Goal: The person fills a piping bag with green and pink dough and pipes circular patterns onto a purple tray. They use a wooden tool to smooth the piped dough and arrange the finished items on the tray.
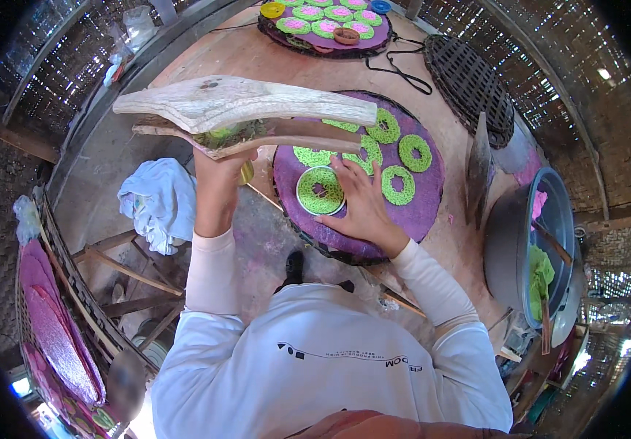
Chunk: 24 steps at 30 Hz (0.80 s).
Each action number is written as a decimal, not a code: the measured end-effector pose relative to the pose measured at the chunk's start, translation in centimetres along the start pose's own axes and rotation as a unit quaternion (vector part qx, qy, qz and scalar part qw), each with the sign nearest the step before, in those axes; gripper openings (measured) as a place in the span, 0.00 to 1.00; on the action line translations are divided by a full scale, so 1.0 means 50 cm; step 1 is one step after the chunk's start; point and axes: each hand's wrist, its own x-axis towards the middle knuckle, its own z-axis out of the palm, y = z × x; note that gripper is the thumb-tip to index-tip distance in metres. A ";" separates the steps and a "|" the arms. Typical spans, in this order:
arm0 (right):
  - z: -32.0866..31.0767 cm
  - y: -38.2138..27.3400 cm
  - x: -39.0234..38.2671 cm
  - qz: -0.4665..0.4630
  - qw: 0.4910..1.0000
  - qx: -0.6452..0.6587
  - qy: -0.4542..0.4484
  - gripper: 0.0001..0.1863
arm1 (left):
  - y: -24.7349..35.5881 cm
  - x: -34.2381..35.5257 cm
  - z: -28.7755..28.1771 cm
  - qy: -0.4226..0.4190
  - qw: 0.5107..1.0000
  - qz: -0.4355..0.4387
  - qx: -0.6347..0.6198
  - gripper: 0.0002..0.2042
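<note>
My left hand (222,170) is closed around the underside of a two-armed wooden press (250,104), which I hold up over the work surface. Green dough (231,134) shows between its arms; most of my left fingers are hidden behind it. With thumb and fingers, my right hand (365,201) grips the right side of a thin round ring mould (299,199). Inside that mould lies a lacy green dough ring (321,179), on a round purple mat (330,235). Several similar green rings, such as one at the right (415,154), lie around it, some partly covered by the press.
At the far edge, another purple tray (308,45) bears green rings with pink centres and small bowls. A dark woven tray (469,80) leans at the right, near a large grey tub (507,256) with green and pink dough. A pale cloth (158,205) hangs left; purple mats (59,329) stand lower left.
</note>
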 end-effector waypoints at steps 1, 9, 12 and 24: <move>0.002 0.002 -0.003 -0.003 1.000 -0.006 -0.009 0.53 | 0.000 -0.001 0.002 -0.004 1.000 0.001 -0.002 0.15; -0.046 0.002 -0.012 0.032 0.999 0.027 0.014 0.54 | -0.001 -0.005 0.016 0.002 1.000 -0.003 -0.011 0.15; -0.104 0.035 -0.050 0.047 0.998 0.049 -0.017 0.55 | 0.003 -0.009 0.015 0.002 1.000 0.001 -0.009 0.15; -0.102 0.107 -0.101 0.030 0.999 0.025 -0.021 0.52 | -0.012 -0.042 0.084 -0.055 0.998 0.002 -0.005 0.17</move>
